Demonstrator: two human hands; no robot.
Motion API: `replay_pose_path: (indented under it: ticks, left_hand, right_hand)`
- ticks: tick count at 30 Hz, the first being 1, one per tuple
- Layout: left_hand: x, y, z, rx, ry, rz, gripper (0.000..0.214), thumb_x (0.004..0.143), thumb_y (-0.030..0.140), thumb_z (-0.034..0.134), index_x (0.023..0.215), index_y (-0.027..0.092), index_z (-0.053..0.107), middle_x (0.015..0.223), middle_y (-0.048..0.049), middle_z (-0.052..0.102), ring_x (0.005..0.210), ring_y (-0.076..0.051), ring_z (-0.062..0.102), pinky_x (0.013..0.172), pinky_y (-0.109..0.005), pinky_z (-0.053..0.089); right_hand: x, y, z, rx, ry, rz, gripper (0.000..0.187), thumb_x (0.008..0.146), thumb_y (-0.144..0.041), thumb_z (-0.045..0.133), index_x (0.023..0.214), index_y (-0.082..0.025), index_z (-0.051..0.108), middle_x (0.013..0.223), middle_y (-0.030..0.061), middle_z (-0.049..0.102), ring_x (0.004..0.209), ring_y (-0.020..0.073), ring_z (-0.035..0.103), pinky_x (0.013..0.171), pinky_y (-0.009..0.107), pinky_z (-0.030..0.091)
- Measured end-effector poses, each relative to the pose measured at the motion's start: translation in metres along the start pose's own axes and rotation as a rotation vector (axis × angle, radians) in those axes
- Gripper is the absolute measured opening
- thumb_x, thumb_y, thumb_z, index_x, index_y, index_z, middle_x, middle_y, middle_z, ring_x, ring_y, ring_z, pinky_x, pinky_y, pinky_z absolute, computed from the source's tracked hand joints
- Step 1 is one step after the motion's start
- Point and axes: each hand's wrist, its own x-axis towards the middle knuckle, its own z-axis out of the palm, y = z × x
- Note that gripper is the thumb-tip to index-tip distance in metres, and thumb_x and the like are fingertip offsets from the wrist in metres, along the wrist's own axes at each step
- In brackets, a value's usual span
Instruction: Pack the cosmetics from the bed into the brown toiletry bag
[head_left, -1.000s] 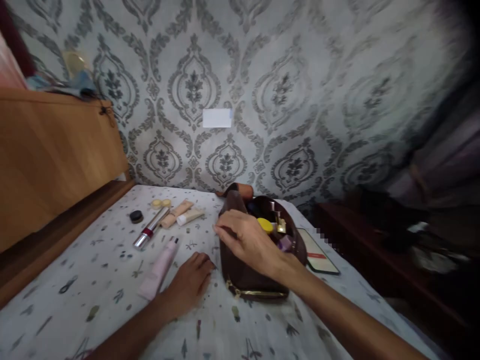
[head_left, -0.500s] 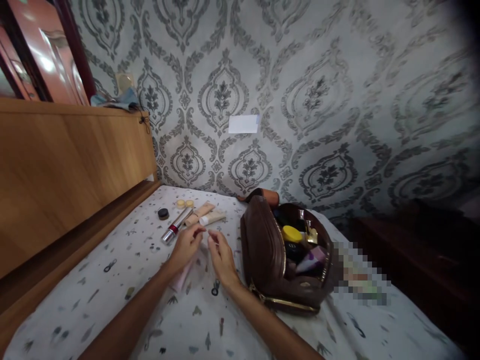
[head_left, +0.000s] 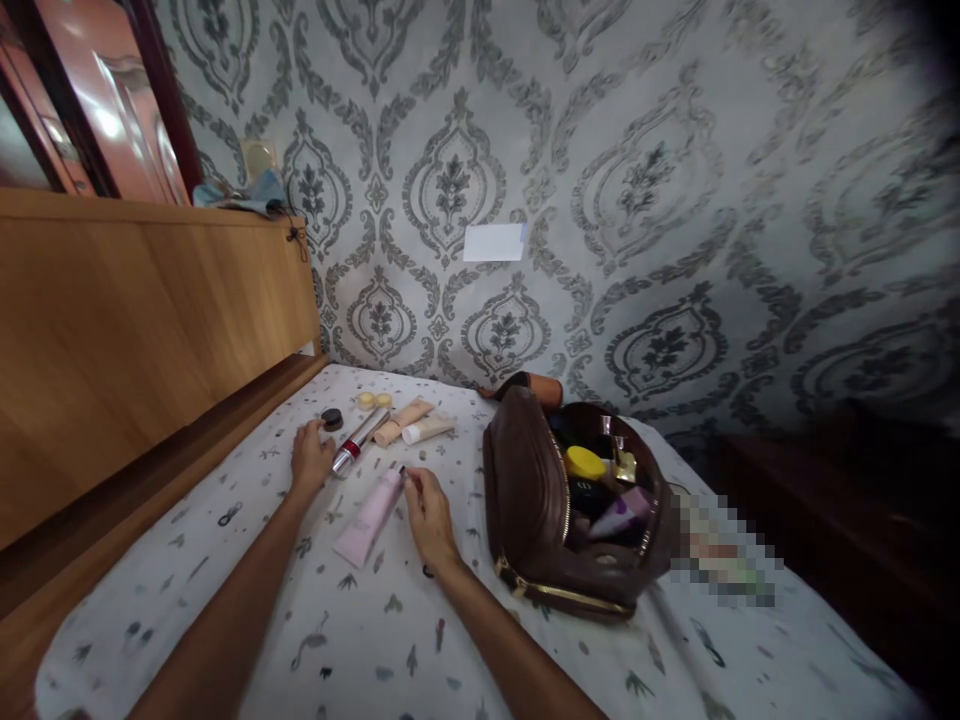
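Head view: the pink tube [head_left: 369, 517] lies on the white cloth [head_left: 360, 650] by the right hand [head_left: 430, 522], looks light and squishy, best held round its middle, and I can't tell if that or the left hand [head_left: 310, 461] pinches anything.

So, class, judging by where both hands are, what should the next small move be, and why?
Probably the left hand should settle its fingers on the small dark jar: they are right at its near side, though contact is hard to tell. The right hand is at the dark tip of the pink tube, well apart from the jar.
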Motion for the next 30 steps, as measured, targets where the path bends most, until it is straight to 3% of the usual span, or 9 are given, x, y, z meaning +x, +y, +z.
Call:
replay_pose_path:
  ticks: [9,13,17,23,27,30]
  left_hand:
    - [0.021,-0.006,0.009,0.091,-0.071,-0.136,0.046,0.085,0.026,0.059,0.129,0.019,0.051,0.121,-0.0140,0.061,0.111,-0.028,0.062,0.091,-0.038,0.049]
    - [0.035,0.003,0.013,0.098,-0.098,-0.115,0.051,0.085,0.030,0.061,0.134,0.022,0.050,0.123,-0.0133,0.061,0.114,-0.030,0.060,0.090,-0.038,0.048]
    - [0.038,0.007,0.015,0.057,-0.111,-0.076,0.043,0.083,0.023,0.061,0.126,0.025,0.059,0.125,-0.0112,0.062,0.118,-0.030,0.058,0.094,-0.038,0.046]
    - [0.033,0.004,0.009,-0.123,-0.067,-0.107,0.031,0.076,0.021,0.065,0.107,0.022,0.063,0.108,-0.0066,0.067,0.107,-0.026,0.062,0.089,-0.034,0.047]
    - [0.025,0.007,0.003,-0.326,-0.059,-0.083,0.035,0.072,0.031,0.067,0.105,0.020,0.062,0.096,-0.0031,0.069,0.096,-0.023,0.063,0.084,-0.033,0.049]
    - [0.012,0.013,-0.002,-0.479,-0.081,-0.032,0.042,0.069,0.039,0.069,0.104,0.019,0.062,0.098,-0.0048,0.070,0.095,-0.024,0.063,0.085,-0.036,0.049]
  right_hand:
    - [0.002,-0.001,-0.001,-0.054,-0.012,-0.045,0.024,0.096,-0.027,0.038,0.097,-0.021,0.060,0.096,0.0088,0.067,0.091,0.0225,0.062,0.085,0.034,0.049]
    - [0.002,-0.001,-0.001,-0.055,-0.014,-0.054,0.024,0.096,-0.027,0.037,0.095,-0.020,0.060,0.095,0.0089,0.066,0.091,0.0227,0.062,0.085,0.035,0.049]
    - [0.003,-0.001,-0.001,-0.062,-0.016,-0.054,0.023,0.096,-0.026,0.037,0.092,-0.021,0.060,0.093,0.0083,0.066,0.089,0.0225,0.062,0.084,0.035,0.049]
    - [0.003,0.004,0.001,-0.042,0.007,-0.055,0.024,0.095,-0.027,0.038,0.092,-0.021,0.061,0.091,0.0081,0.066,0.087,0.0228,0.062,0.081,0.034,0.049]
    - [0.003,0.010,0.004,0.048,0.039,-0.079,0.022,0.092,-0.029,0.044,0.088,-0.020,0.063,0.088,0.0074,0.065,0.082,0.0225,0.061,0.077,0.034,0.048]
    - [0.004,0.012,0.004,0.132,0.050,-0.083,0.016,0.088,-0.028,0.051,0.088,-0.020,0.065,0.087,0.0059,0.067,0.082,0.0210,0.062,0.076,0.032,0.049]
